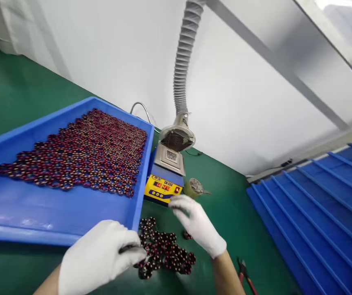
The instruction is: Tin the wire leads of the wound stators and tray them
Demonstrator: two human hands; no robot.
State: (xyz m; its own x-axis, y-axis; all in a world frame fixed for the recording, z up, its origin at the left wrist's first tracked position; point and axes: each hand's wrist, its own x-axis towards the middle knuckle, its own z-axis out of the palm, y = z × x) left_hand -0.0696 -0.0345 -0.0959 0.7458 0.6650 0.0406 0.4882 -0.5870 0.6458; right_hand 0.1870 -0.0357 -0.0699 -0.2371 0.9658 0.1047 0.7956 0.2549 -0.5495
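Note:
Both my hands wear white gloves. My left hand (98,256) hovers by the near right corner of the blue tray (56,211), fingers curled around a thin dark tool that points at a pile of small red-and-black coil rings (163,252) on the green mat. My right hand (196,223) is raised above the far side of that pile, fingers pinched on something small and blurred; what it is I cannot tell. Many more coil rings (80,149) lie packed flat in the tray.
A yellow-and-blue solder pot (165,176) with a red display stands behind the pile, under a grey ribbed extraction hose (183,61). A small tin (194,187) sits beside it. Red-handled pliers (246,275) lie at the right. Stacked blue trays (320,213) fill the right side.

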